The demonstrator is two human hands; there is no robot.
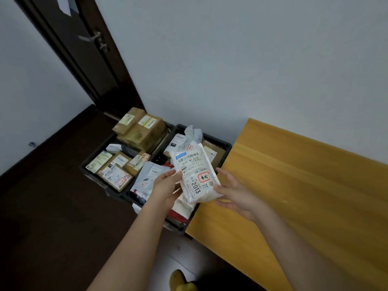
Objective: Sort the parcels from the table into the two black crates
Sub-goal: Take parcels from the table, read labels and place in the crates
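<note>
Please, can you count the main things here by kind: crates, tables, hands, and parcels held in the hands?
Black crates: 2, left crate and right crate
Tables: 1, the yellow table
Hands: 2, left hand and right hand
Parcels held: 1, the white parcel
Total: 6

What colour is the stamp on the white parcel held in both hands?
Red, on the white plastic parcel, in the head view.
</note>
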